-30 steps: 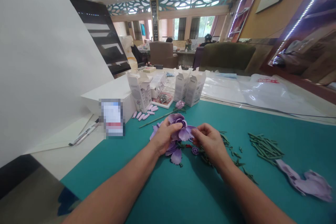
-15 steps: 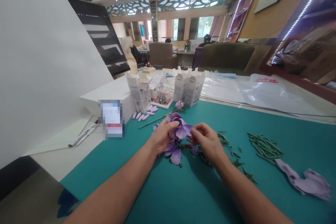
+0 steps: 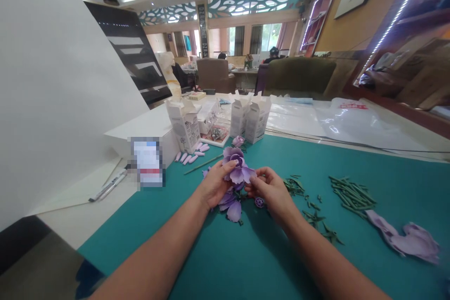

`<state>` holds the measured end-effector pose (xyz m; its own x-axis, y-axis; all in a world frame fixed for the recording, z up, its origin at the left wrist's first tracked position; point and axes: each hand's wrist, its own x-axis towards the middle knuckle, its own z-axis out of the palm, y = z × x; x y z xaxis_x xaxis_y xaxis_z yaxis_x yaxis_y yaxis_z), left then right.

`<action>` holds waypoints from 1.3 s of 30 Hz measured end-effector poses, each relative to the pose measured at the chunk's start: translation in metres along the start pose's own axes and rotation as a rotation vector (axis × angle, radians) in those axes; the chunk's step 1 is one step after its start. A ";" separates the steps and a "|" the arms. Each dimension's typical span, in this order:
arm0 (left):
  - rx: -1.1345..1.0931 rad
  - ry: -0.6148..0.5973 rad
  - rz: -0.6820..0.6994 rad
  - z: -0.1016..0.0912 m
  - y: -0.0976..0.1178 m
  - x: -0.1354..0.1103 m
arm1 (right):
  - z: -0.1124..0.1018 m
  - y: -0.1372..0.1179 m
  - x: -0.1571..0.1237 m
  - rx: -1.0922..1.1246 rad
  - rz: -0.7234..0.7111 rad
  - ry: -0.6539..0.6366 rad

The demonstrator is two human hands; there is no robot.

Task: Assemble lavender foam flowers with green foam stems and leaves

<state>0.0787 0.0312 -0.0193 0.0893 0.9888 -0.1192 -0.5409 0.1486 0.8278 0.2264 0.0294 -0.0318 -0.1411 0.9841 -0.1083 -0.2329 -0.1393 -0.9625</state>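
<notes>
A purple artificial flower (image 3: 242, 174) is held up over the green mat (image 3: 140, 243). My left hand (image 3: 215, 183) is closed round its left side, thumb pressed near the centre. My right hand (image 3: 269, 190) pinches the edge of a petal on the flower's right side. Loose purple petals (image 3: 232, 210) lie on the mat just below. A small purple ring-shaped piece (image 3: 259, 202) rests beside my right fingers. Behind the hands lies a pale rosebud (image 3: 238, 141) on a green stem.
Green stem pieces (image 3: 351, 195) and green leafy parts (image 3: 316, 219) lie to the right, near a crumpled lilac strip (image 3: 415, 241). White cartons (image 3: 258, 119), small pink pieces (image 3: 191, 154) and a white tray (image 3: 218, 142) stand behind. A phone (image 3: 147, 161) leans at left by pens (image 3: 108, 185).
The flower has tipped slightly, showing more of its centre. Both hands keep their hold in nearly the same place. The whole view has shifted a little.
</notes>
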 end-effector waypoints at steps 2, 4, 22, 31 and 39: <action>0.002 -0.010 0.004 -0.001 0.000 0.000 | 0.000 0.001 0.000 0.000 0.004 -0.002; -0.001 -0.008 0.006 -0.001 0.000 0.001 | 0.000 0.003 0.001 -0.003 0.000 -0.001; 0.020 -0.108 -0.068 -0.009 0.006 0.000 | -0.014 -0.022 -0.002 -0.188 -0.222 0.032; 0.131 -0.248 -0.122 0.000 0.000 -0.005 | -0.012 -0.033 -0.010 -0.385 -0.444 0.072; 0.198 -0.271 -0.140 -0.002 -0.003 -0.005 | -0.013 -0.024 -0.007 -0.420 -0.462 0.050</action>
<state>0.0781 0.0256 -0.0225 0.3837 0.9167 -0.1114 -0.3379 0.2516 0.9069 0.2458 0.0274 -0.0112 -0.0680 0.9378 0.3405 0.1402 0.3469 -0.9274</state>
